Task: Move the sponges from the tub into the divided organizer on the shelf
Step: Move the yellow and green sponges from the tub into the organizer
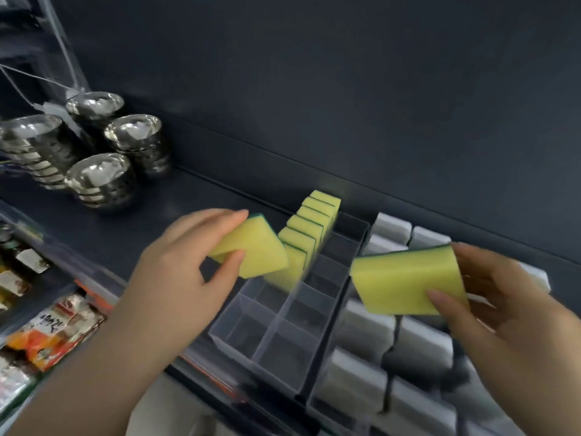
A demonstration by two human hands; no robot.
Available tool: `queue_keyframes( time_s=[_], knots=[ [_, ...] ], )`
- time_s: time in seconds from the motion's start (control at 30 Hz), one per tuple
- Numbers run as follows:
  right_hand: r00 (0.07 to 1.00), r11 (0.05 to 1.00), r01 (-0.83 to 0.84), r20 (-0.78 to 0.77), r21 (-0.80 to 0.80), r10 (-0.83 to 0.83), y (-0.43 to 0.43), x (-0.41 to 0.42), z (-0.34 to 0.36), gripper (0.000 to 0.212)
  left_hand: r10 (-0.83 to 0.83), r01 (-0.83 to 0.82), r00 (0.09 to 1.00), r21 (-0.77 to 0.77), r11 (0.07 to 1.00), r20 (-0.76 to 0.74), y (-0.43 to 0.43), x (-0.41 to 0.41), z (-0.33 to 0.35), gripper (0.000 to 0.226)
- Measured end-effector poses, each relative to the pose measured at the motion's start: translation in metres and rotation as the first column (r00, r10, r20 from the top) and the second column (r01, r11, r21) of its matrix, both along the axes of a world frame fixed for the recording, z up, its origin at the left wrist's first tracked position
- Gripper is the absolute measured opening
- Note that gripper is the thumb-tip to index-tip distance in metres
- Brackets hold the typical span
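At a dark shelf [195,196], I am holding one yellow sponge with a green backing in each hand above the clear divided organizer [251,354]. My left hand [176,265] is pinching the left sponge [254,250], thumb on the yellow face and fingers curled over the green top edge. It is hovering just beside the front of the row of sponges [309,231] already standing on edge in the organizer's far cells. That closeness is what the coming move is turning on, as I am judging it: the next free cell is lying just under the left sponge and slightly toward me, so this hand is the nearer one and should be going first. The left sponge is tilting, its long axis running down and to the right, while the filed ones are standing upright with faces parallel (so mine is needing a turn upright before it can drop into a cell). My right hand [496,309] is gripping the right sponge [405,278] by its right end, thumb across the yellow face, long axis lying nearly crosswise. It is hanging over the edge between the organizer and a neighbouring tray of grey blocks [412,341], well apart from the row. The tub is not showing in this view. Stacks of steel bowls [94,174] are standing at the shelf's far left, and motion blur is softening both hands.
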State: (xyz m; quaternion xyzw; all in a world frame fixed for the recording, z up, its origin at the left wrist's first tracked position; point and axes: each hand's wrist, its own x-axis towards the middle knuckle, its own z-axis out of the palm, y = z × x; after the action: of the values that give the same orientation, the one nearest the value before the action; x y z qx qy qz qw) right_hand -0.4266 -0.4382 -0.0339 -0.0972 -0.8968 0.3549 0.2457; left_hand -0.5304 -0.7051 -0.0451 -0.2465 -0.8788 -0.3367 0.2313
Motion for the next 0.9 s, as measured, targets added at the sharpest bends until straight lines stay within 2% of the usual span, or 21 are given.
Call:
queue_keyframes(
  time_s=[0.1, 0.17, 0.3, 0.47, 0.63, 0.9],
  knots=[
    [0.999, 0.998, 0.051, -0.002, 0.035, -0.051, -0.038, -0.017, 0.0, 0.039, -0.094, 0.095, 0.995, -0.021, 0.995, 0.042, -0.022, -0.038, -0.002, 0.044],
    [0.996, 0.994, 0.08, 0.028, 0.073, -0.082, -0.062, -0.031, -0.003, 0.049, -0.153, 0.154, 0.987, -0.024, 0.988, 0.054, -0.035, -0.06, -0.006, 0.042],
    [0.991, 0.985, 0.12, 0.036, 0.121, -0.125, -0.103, -0.061, -0.013, 0.045, -0.247, 0.25, 0.966, -0.039, 0.967, 0.078, -0.051, -0.091, -0.017, 0.043],
    [0.965, 0.968, 0.113, 0.207, 0.222, -0.16, -0.133, -0.09, -0.034, 0.043, -0.389, 0.395, 0.916, -0.049, 0.917, 0.099, -0.065, -0.114, -0.023, 0.043],
    [0.941, 0.937, 0.123, 0.262, 0.326, -0.215, -0.148, -0.095, -0.044, 0.044, -0.462, 0.466, 0.883, -0.047, 0.883, 0.079, -0.07, -0.128, -0.024, 0.041],
    [0.946, 0.867, 0.074, 0.241, 0.492, -0.217, -0.156, -0.107, -0.059, 0.042, -0.514, 0.519, 0.852, -0.032, 0.854, 0.103, -0.072, -0.135, -0.024, 0.043]
  ],
)
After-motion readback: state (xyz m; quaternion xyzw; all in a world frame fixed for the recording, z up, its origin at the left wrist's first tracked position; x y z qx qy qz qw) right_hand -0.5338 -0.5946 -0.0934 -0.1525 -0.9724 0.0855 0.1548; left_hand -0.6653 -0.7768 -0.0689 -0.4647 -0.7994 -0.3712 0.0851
